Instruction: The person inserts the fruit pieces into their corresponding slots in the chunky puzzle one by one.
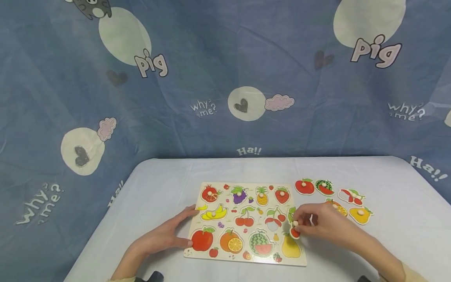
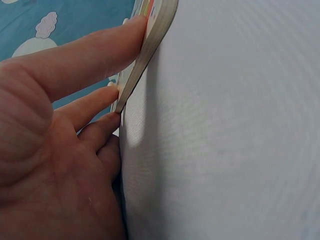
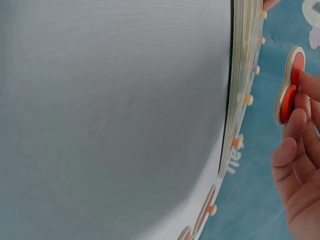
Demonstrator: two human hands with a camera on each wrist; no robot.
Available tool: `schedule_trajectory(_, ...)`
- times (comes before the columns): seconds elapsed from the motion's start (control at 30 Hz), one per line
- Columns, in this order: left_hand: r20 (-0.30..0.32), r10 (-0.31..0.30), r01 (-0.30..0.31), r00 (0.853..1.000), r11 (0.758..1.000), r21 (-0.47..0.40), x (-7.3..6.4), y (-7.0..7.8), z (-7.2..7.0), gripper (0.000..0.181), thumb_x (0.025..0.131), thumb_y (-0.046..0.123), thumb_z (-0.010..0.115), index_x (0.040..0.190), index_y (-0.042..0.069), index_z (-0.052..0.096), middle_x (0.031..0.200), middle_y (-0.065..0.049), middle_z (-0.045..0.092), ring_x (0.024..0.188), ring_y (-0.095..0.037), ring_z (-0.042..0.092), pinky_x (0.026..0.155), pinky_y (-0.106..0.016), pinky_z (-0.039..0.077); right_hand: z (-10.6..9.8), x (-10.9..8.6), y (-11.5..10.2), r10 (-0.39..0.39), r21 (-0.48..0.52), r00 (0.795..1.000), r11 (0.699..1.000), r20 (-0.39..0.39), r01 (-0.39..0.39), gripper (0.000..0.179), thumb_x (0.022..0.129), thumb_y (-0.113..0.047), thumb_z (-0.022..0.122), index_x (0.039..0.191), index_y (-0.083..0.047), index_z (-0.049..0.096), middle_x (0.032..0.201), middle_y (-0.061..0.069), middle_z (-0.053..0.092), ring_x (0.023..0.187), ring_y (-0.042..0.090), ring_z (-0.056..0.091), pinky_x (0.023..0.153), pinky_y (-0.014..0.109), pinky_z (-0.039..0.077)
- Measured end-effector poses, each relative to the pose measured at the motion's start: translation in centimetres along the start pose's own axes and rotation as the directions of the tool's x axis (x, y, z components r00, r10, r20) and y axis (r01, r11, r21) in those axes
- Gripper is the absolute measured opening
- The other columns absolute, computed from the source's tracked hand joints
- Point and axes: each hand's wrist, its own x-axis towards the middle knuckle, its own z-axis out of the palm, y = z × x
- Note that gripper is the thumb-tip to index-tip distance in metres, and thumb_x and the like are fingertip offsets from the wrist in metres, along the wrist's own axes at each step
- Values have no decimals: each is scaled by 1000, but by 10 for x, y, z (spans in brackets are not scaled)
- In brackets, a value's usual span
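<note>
I'm clamping my R grip [image 1: 320, 221] on the cherry pc. [image 1: 294, 234], lower right of ctr, prob. keeping its back free; my L grip [image 1: 166, 234], fingers apart, is touching the board [image 1: 230, 219], prob. steadying it.

There is one left hand [image 1: 165, 235], one right hand [image 1: 322, 220], and one puzzle board [image 1: 294, 261]. Inlaid pieces [image 1: 262, 199] are five, loose pieces [image 1: 360, 215] also five, held cherry piece [image 3: 287, 102] one.
</note>
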Motion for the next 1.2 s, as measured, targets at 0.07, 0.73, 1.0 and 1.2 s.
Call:
schedule_trajectory(0.07,-2,-1,1,1000,1000,1,0,0,0,86,72,25,85,148,26,43,160,-7,25,142,-34,25,107,-67,24,1,2,-2,0,-5,1000,1000,-5,0,19,83,-19,80,89,-31,67,73,-20,62,68,3,57,58,22,47)
schedule_trajectory(0.73,3,5,-5,1000,1000,2,1,-1,0,86,73,23,85,148,27,43,160,-8,24,142,-35,24,108,-67,23,12,24,-13,8,-10,1000,1000,14,-8,18,82,-20,80,88,-33,68,71,-19,59,68,4,55,60,22,47)
schedule_trajectory(1.0,-6,7,-7,1000,1000,11,2,-2,-1,85,72,25,85,147,28,44,160,-6,25,143,-34,23,109,-68,20,15,33,-16,-15,-18,999,1000,33,16,11,85,-29,78,87,-32,68,69,-19,57,65,3,53,57,22,46)
schedule_trajectory(1.2,-9,3,-3,1000,1000,8,1,-2,0,85,72,23,86,146,28,45,161,-6,25,144,-36,20,110,-68,16,17,38,-16,3,5,999,1000,48,-3,12,84,-36,78,85,-32,67,68,-18,57,63,3,53,55,22,46)
